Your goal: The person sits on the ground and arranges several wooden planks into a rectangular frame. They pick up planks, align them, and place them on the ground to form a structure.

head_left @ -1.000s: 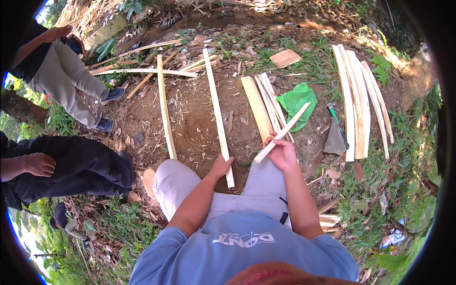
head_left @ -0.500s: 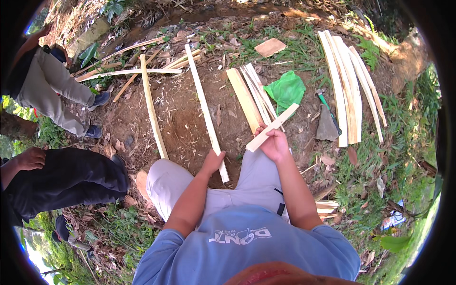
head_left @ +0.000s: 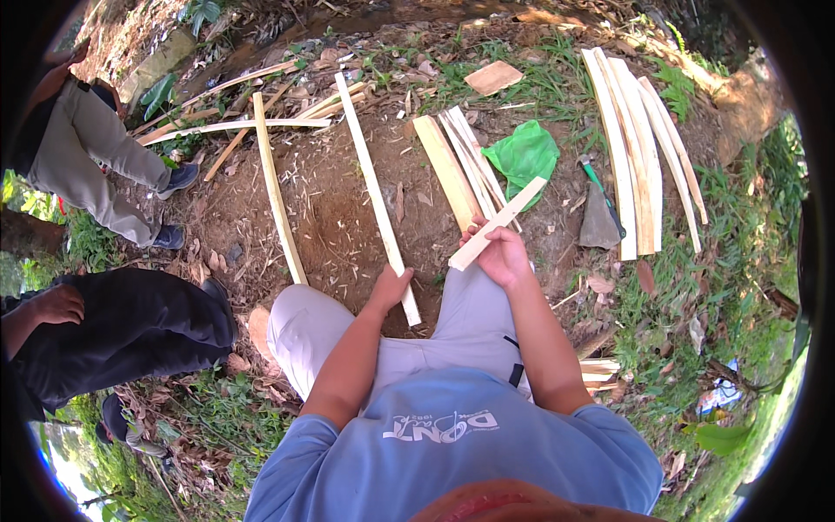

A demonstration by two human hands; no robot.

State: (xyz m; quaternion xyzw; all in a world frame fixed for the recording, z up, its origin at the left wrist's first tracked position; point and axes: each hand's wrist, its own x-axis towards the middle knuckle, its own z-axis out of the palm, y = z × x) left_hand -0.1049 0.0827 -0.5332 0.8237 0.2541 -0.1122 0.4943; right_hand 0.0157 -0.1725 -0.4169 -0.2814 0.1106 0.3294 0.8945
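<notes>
My left hand (head_left: 390, 287) is closed round the near part of a long, pale wooden strip (head_left: 370, 178), which stretches away from me over the brown soil. In my right hand (head_left: 503, 254) is a short wooden piece (head_left: 500, 222), gripped near its lower end above my right knee and slanting up to the right. Just beyond that hand lie a wide board (head_left: 446, 170) and several narrow strips (head_left: 474, 157), side by side on the ground. A crumpled green plastic bag (head_left: 524, 158) touches the strips' right side.
Another strip (head_left: 275, 187) lies left of my left hand. A green-handled hammer (head_left: 596, 187) rests by a grey stone (head_left: 598, 224), beside several long boards (head_left: 639, 157). Two people's legs (head_left: 113, 165) (head_left: 122, 331) are at the left. Scattered sticks (head_left: 235, 126) lie at the far left.
The view has shifted slightly. Both hands keep their holds on the long strip and the short piece, with little visible movement.
</notes>
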